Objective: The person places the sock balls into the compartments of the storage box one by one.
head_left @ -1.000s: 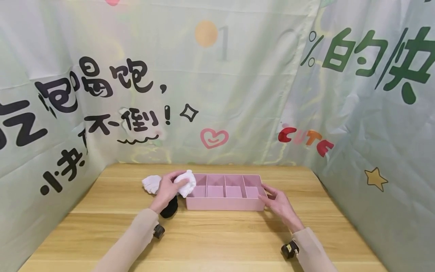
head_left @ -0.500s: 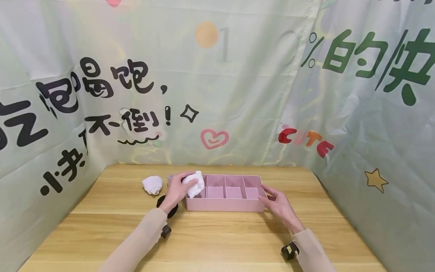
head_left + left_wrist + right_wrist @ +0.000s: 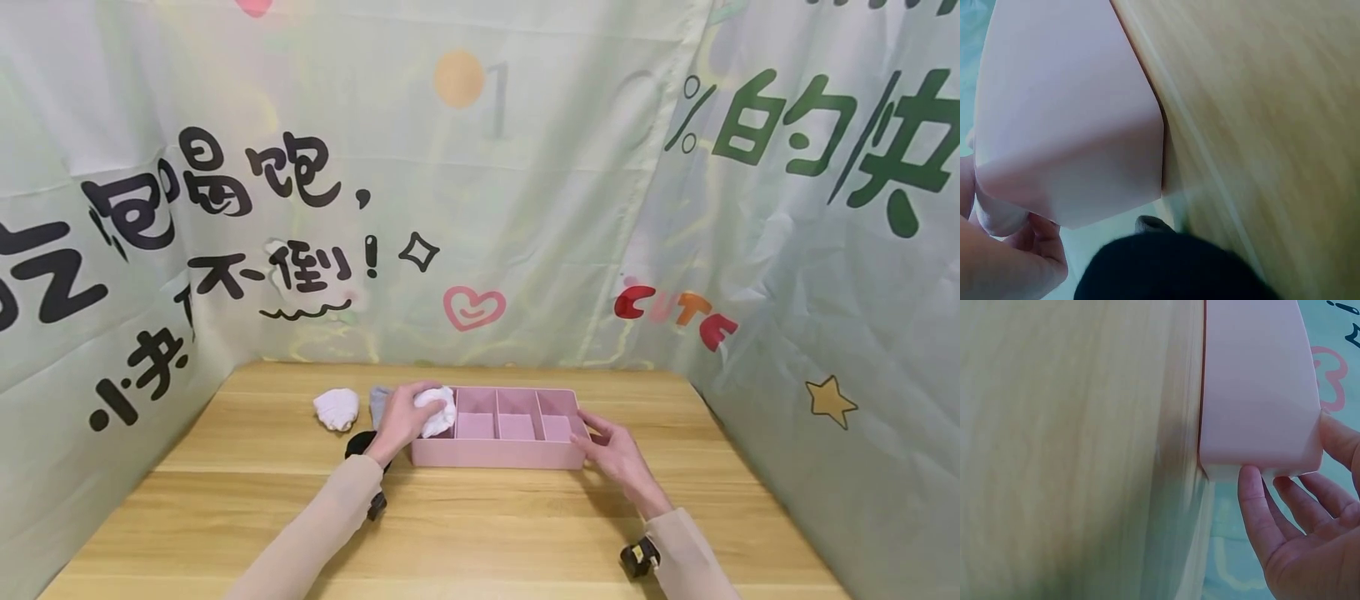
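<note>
A pink box (image 3: 497, 454) with a row of compartments stands on the table. My left hand (image 3: 401, 419) holds a balled-up white sock (image 3: 437, 413) in the leftmost compartment, at rim height. In the left wrist view, the fingers and a bit of the white sock (image 3: 999, 217) show at the box's end. My right hand (image 3: 618, 452) grips the right end of the box, thumb at the rim and fingers against the end wall, as the right wrist view shows on the pink box (image 3: 1257, 387). The other compartments show bare floors.
Left of the box lie a pale pink cloth bundle (image 3: 337, 409), a grey one (image 3: 377, 402) and a black one (image 3: 360, 443); my left hand and wrist partly hide the grey and black ones. Printed cloth walls (image 3: 525, 208) enclose the wooden table (image 3: 510, 533).
My left hand has moved right and lowered the white sock from the box's left edge into the leftmost compartment, uncovering the grey bundle. My right hand and the box have stayed put.
</note>
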`<state>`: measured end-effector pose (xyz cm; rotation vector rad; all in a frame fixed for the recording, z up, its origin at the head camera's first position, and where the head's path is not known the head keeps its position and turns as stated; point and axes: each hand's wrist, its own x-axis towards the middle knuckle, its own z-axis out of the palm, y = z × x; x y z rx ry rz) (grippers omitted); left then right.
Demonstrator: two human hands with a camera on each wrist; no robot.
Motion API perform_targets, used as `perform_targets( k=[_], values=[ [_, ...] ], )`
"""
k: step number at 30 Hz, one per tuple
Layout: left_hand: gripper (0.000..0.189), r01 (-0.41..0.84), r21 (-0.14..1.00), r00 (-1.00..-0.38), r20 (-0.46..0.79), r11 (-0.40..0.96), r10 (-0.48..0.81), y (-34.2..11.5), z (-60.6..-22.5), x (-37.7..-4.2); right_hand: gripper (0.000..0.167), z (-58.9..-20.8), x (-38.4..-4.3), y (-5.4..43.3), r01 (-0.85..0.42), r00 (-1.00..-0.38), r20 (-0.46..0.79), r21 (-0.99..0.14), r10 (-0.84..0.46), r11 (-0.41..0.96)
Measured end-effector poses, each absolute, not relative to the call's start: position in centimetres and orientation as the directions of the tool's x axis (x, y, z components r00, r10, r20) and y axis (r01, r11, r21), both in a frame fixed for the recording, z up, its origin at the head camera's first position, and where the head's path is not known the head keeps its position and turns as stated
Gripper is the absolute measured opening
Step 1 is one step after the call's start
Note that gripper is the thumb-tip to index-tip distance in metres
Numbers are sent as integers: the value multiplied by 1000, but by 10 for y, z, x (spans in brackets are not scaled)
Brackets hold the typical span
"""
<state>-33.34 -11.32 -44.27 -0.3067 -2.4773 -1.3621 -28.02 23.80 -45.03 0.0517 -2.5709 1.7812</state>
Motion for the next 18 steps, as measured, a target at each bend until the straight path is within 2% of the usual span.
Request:
perform_targets(
  k=[9, 18],
  values=[
    [33, 334, 754, -928, 370, 565, 55, -112, -445, -338, 57, -452, -281, 238, -37, -999, 34, -933, -16, 357],
    [30, 353, 794, -931, 351, 495, 100, -118, -447, -345, 58, -448, -280, 239, -15, -1000, 10, -935, -15, 354]
  ],
)
